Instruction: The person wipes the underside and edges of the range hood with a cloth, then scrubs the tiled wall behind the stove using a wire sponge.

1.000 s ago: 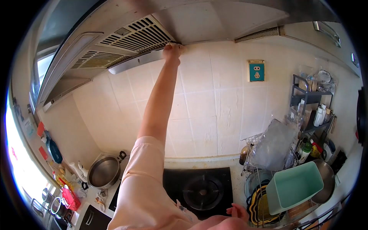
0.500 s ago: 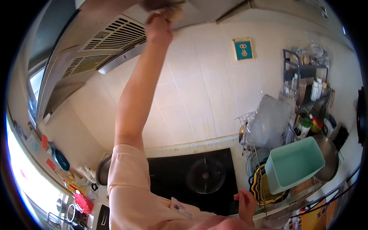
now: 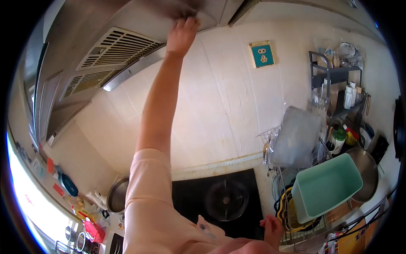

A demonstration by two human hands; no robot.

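Note:
My left hand (image 3: 182, 35) is raised overhead at the range hood (image 3: 158, 27), fingers curled against its underside. A small bit of a pale yellowish sponge-like pad (image 3: 197, 22) shows by the fingertips; most of it is hidden under the hand. The dark, blurred patch of hood just beyond the fingers is hard to make out. Low at the right, my right hand (image 3: 273, 230) hangs beside the black cooktop (image 3: 190, 197), its fingers curled in, with nothing visible in them. A round burner (image 3: 227, 200) sits on the cooktop below my raised arm.
To the right, a mint-green bin (image 3: 325, 186) rests on a wire rack beside a steel bowl (image 3: 364, 175). Behind stand a plastic-wrapped sheet (image 3: 294, 137) and a grey shelf (image 3: 336, 78) with bottles. A pan (image 3: 117, 194) and a red basket (image 3: 94, 230) are at left.
My left hand has shifted slightly right and down in view, still against the hood, and the pad is now mostly covered. The view has tilted a little; my right hand stays low beside the cooktop.

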